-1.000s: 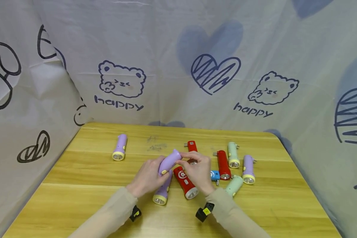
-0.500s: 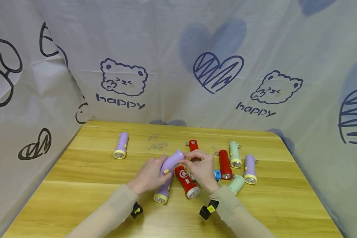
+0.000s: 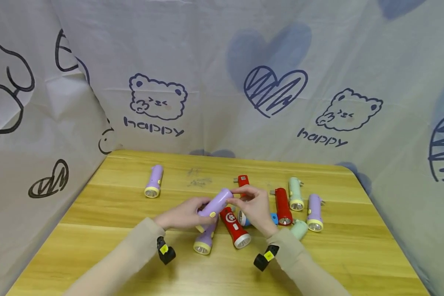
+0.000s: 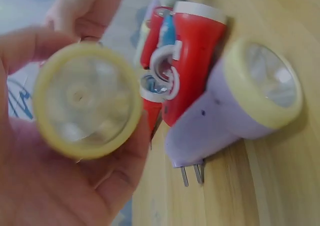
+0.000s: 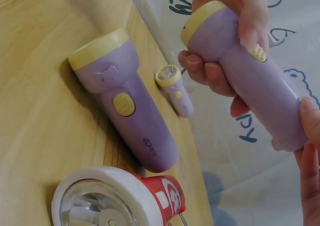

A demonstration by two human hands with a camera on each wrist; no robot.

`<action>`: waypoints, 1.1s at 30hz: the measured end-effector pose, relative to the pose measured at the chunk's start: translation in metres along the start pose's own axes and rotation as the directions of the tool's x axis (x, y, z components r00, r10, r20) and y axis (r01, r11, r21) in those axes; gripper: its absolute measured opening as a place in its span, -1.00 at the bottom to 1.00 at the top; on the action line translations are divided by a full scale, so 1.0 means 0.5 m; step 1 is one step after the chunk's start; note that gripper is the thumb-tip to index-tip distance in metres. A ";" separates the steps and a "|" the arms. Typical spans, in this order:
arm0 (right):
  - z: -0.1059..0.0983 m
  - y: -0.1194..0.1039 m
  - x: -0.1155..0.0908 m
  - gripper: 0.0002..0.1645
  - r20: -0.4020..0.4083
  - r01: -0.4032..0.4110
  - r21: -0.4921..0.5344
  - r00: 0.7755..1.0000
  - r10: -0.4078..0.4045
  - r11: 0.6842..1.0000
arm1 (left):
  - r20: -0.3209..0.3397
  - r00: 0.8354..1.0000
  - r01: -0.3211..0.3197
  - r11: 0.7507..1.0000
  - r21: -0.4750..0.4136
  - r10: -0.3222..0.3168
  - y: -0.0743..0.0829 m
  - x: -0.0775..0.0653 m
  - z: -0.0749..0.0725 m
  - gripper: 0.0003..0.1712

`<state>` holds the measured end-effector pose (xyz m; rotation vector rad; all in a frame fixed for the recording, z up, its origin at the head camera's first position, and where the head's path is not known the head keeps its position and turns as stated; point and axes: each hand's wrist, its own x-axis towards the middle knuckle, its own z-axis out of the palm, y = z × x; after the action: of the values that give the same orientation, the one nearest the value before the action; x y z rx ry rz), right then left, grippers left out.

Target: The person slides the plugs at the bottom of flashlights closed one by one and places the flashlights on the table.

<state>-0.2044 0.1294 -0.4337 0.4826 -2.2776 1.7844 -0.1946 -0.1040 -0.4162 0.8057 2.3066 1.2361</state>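
Observation:
My left hand (image 3: 180, 214) grips a purple flashlight (image 3: 220, 201) around its head end, raised above the table. In the right wrist view its thumb lies beside the yellow switch (image 5: 258, 53), while the yellow-rimmed lens (image 4: 87, 100) faces the left wrist camera. At the tail end, fingertips of my right hand (image 3: 258, 209) pinch the same flashlight. Below lies a second purple flashlight (image 3: 206, 239), its plug prongs (image 4: 192, 175) sticking out in the left wrist view. A red flashlight with a white rim (image 3: 234, 227) lies just right of it.
Another purple flashlight (image 3: 154, 181) lies at the back left. On the right are red (image 3: 283, 206), pale green (image 3: 295, 194) and purple (image 3: 314, 211) flashlights. A blue one (image 3: 273, 218) is partly hidden by my right hand. A printed cloth (image 3: 214, 102) hangs behind the table.
My left wrist has turned and shifted outward, and the held flashlight's yellow rim now shows below the hand. My right fingers stay at its tail. The head view has shifted slightly.

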 end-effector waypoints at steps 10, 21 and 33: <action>0.005 0.005 0.011 -0.72 0.036 -0.063 -0.005 0.997 0.063 0.998 | 0.224 0.970 0.165 0.935 -0.315 -0.096 -0.021 -0.005 -0.035 -0.16; -0.015 0.021 -0.005 -0.76 0.038 -0.018 0.009 0.999 0.018 1.000 | 0.050 0.968 0.247 0.899 -0.361 -0.246 -0.077 -0.001 -0.046 -0.11; -0.042 0.022 -0.027 -0.78 0.048 -0.078 -0.032 0.996 0.080 0.996 | -0.234 0.884 0.361 0.909 -0.207 -0.404 -0.097 0.016 -0.070 -0.06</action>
<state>-0.1969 0.1536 -0.4434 0.4413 -2.3849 1.7902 -0.2357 -0.1415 -0.4394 0.1103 2.3821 1.3850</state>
